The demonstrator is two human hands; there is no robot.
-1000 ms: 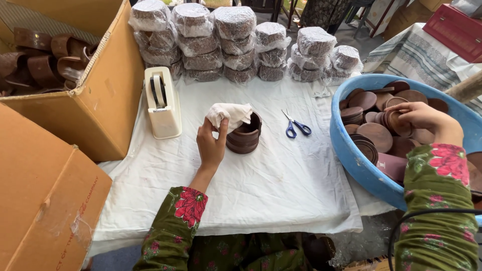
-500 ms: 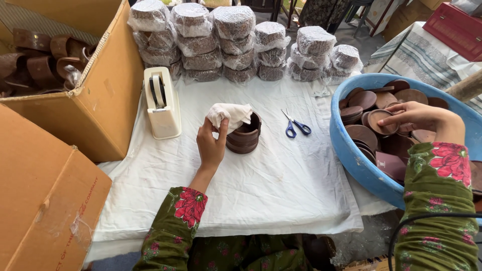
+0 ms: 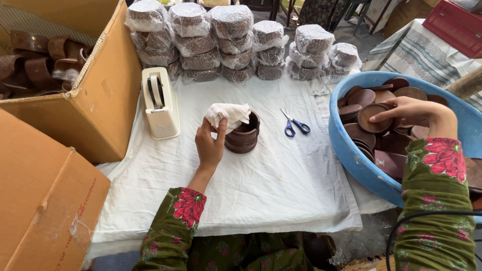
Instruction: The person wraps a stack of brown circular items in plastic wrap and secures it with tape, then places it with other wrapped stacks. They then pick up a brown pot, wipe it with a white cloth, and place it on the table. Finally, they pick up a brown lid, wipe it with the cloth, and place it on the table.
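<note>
The right hand [image 3: 409, 110] pinched one brown saucer [image 3: 375, 116] inside the blue tub [image 3: 361, 168], seemingly mid-pick; lifting it free looked next. Left of the tub, the left hand [image 3: 210, 145] clasped one white cloth [image 3: 228, 113] against one dark holder [image 3: 243, 134]; one pair of scissors [image 3: 295, 123] lay between.

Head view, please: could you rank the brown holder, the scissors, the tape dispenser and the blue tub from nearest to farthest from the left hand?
From the left hand, which holds a white cloth:
1. Brown holder, just to its right.
2. Tape dispenser, up to its left.
3. Scissors, farther right, past the holder.
4. Blue tub, far right.
</note>
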